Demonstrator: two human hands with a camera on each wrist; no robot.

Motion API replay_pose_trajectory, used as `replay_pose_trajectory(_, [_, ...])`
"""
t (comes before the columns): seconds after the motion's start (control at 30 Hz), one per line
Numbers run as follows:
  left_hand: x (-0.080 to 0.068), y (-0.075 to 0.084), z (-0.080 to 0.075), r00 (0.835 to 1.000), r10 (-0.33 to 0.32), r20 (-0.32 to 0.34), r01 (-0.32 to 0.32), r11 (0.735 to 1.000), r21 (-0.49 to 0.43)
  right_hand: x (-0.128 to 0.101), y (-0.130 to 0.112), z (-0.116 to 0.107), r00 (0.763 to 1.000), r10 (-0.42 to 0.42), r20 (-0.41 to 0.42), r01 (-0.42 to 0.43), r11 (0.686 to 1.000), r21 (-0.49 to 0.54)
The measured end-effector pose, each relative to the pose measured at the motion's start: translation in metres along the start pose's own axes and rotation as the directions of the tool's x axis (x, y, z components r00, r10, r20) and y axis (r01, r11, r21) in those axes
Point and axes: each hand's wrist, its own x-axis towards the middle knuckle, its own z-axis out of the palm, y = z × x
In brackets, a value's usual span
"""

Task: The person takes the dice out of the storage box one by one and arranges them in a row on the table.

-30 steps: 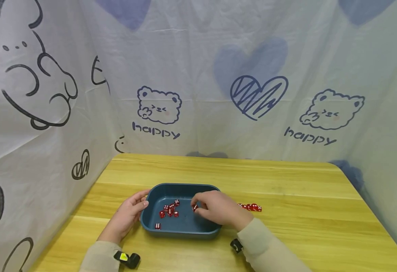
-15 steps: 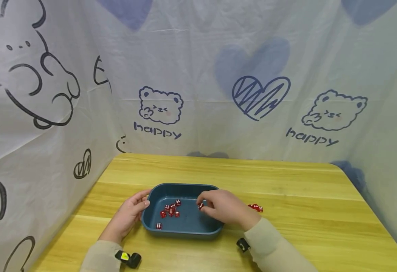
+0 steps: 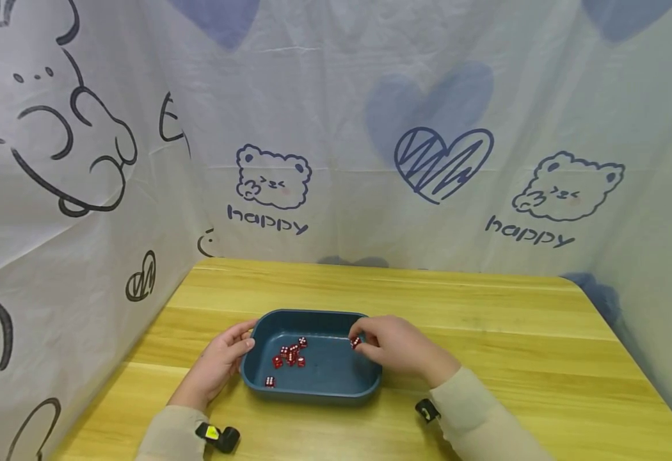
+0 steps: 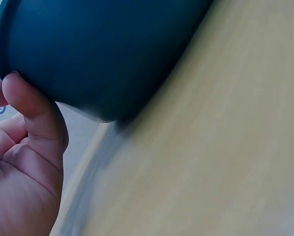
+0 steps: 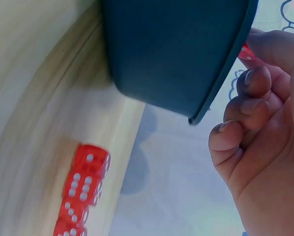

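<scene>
A dark teal rectangular tray (image 3: pixel 313 396) stands on the table, with several red dice (image 3: pixel 290 354) with white dots scattered over its left half. My left hand (image 3: pixel 219 365) holds the tray's left end, its thumb against the wall just below the rim in the left wrist view. Over the right end, my right hand (image 3: pixel 408 349) pinches a red die (image 3: pixel 356 342) between thumb and index finger. That die partly shows in the right wrist view, where the other fingers (image 5: pixel 225 135) are curled. More red dice (image 5: pixel 85 182) form a row on the table outside the tray, behind my right hand in the head view.
The yellow wood-grain table (image 3: pixel 486 333) extends behind and right of the tray. White printed cloth (image 3: pixel 342 211) hangs along its back and sides. A small black device (image 3: pixel 221 438) is strapped to the left wrist, another (image 3: pixel 427 410) to the right.
My right hand has moved right with the pinched die, from inside the tray toward its right rim. It now covers the outside row of dice in the head view. The left hand stays put.
</scene>
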Motion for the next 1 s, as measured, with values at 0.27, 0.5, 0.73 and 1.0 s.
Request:
replay_pose_trajectory(0.27, [-0.001,0.0,0.0,1.0,0.005,0.003,-0.005,1.0,0.009,-0.01,0.014,-0.003,1.0,0.01,-0.025,-0.009,1.0,0.011])
replay_pose_trajectory(0.5, [-0.002,0.002,0.001,1.0,0.014,0.012,-0.014,1.0,0.015,-0.014,0.022,-0.006,0.998,0.038,-0.049,-0.038,0.999,0.005])
replay_pose_trajectory(0.73, [-0.001,0.003,0.002,1.0,0.002,0.015,-0.002,1.0,0.016,-0.019,0.026,-0.009,0.996,0.053,-0.073,-0.054,0.998,-0.011])
replay_pose_trajectory(1.0, [-0.001,0.002,0.002,1.0,-0.006,0.011,0.006,1.0,0.008,-0.029,0.036,-0.013,0.993,0.074,-0.088,-0.076,0.997,-0.016])
